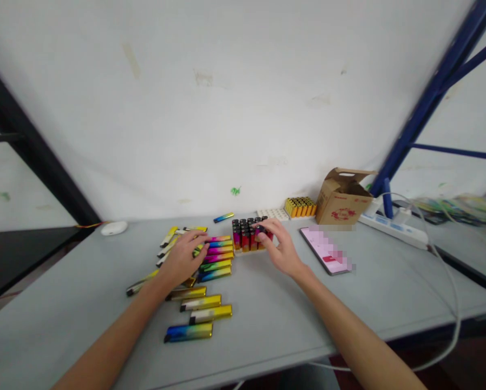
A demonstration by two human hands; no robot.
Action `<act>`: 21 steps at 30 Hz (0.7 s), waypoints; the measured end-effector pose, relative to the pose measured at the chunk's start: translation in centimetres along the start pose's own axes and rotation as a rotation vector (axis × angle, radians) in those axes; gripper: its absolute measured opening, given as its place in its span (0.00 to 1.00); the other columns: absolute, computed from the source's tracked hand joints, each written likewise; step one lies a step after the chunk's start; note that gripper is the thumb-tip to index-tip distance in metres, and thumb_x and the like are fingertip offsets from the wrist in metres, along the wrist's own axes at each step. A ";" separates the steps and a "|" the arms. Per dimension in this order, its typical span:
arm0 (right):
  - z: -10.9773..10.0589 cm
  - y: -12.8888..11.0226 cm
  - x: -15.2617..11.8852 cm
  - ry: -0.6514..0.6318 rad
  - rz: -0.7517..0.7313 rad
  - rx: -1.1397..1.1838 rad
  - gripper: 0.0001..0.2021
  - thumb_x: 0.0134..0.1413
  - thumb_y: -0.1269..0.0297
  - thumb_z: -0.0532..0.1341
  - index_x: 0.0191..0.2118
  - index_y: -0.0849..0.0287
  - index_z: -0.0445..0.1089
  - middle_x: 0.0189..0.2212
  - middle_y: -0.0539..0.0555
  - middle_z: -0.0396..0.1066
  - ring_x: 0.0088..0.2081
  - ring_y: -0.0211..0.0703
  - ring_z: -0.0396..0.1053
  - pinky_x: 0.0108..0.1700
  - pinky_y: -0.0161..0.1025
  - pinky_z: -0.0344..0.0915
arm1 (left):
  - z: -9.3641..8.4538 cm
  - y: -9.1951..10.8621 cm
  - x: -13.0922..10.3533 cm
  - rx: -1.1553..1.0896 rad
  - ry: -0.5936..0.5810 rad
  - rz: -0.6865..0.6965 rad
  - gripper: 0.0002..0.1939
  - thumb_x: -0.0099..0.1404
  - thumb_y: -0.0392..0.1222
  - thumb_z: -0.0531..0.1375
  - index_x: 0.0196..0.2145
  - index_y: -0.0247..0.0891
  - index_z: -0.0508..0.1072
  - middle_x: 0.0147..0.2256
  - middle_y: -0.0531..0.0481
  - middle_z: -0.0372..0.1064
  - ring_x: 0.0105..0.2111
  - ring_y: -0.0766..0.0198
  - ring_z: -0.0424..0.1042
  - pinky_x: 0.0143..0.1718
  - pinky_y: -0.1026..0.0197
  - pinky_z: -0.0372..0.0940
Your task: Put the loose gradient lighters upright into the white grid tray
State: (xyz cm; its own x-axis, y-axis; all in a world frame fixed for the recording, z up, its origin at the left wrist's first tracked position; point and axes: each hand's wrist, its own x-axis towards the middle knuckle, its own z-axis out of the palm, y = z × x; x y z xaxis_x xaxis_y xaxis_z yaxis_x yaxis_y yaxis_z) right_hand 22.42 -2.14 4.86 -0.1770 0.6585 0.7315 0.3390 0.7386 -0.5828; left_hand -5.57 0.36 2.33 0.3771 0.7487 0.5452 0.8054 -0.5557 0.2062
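My left hand (182,259) is over the lying lighters, its fingers closed about a yellow-green lighter (197,250). Just right of these fingers lies a row of lighters (218,258) in pink, blue and green fading to gold. My right hand (281,248) is at the right end of a block of upright lighters (245,238) with black tops and pink-red bodies. Its thumb and forefinger pinch a dark-topped lighter (260,229) there; its lower part is hidden. More yellow-and-white lighters (211,314) lie nearer the front, beside a blue-and-gold lighter (189,332).
Against the wall stand a white holed tray (272,214), a block of yellow-orange cylinders (301,207) and an open cardboard box (342,200). To the right are a phone (324,252) and a power strip (395,227) with cables. A white case (113,228) sits at left.
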 end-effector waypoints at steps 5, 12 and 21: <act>1.2 -0.2 -0.8 -0.248 -0.157 -0.173 0.10 0.59 0.65 0.58 0.46 0.57 0.71 0.38 0.56 0.74 0.42 0.47 0.66 0.48 0.48 0.63 | 1.1 2.4 -0.4 -0.064 -0.024 0.176 0.14 0.68 0.39 0.50 0.39 0.39 0.76 0.43 0.44 0.73 0.46 0.57 0.68 0.52 0.50 0.61; 2.5 0.1 -1.4 -0.254 -0.220 -0.253 0.10 0.59 0.68 0.58 0.45 0.55 0.71 0.40 0.54 0.75 0.47 0.47 0.65 0.50 0.47 0.63 | 1.1 2.4 -0.5 -0.042 -0.059 0.142 0.13 0.68 0.40 0.51 0.38 0.38 0.76 0.42 0.44 0.74 0.45 0.56 0.69 0.51 0.49 0.62; 3.2 1.3 -1.8 -0.077 -0.098 -0.300 0.13 0.57 0.69 0.60 0.49 0.56 0.68 0.41 0.56 0.74 0.46 0.49 0.66 0.49 0.47 0.64 | 1.1 2.5 -0.4 -0.055 -0.057 0.127 0.13 0.68 0.39 0.51 0.37 0.38 0.76 0.41 0.44 0.74 0.44 0.56 0.69 0.50 0.49 0.63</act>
State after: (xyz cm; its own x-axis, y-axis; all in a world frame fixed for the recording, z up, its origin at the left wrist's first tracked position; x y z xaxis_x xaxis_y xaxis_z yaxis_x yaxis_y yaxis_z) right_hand 20.21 -1.95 1.64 -0.2874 0.6040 0.7433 0.5718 0.7308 -0.3728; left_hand -3.23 -0.93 1.75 0.5010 0.6892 0.5234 0.7239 -0.6652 0.1830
